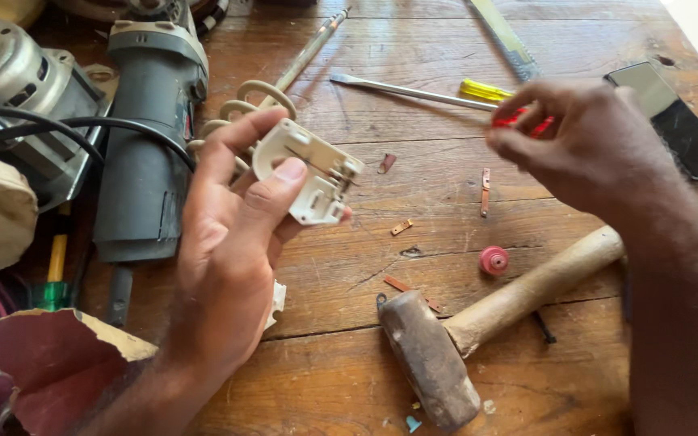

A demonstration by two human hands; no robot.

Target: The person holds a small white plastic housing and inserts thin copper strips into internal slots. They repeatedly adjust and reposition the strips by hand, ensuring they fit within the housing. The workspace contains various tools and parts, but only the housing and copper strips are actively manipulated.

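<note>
My left hand [232, 234] holds a small cream plastic switch housing [309, 173] between thumb and fingers, its open side showing metal contacts. My right hand [583, 145] hovers to the right above the wooden table [414, 64], fingers pinched on a small red part [519, 121]. The two hands are apart, with bare wood and small copper strips [485, 190] between them.
A hammer [462, 339] with a wooden handle lies at front centre, a red knob [494, 260] beside it. An angle grinder [151, 137] and a motor [18, 89] sit at left. A yellow-handled screwdriver [430, 93], a phone [680, 117] and a coiled heating element [244, 105] lie farther back.
</note>
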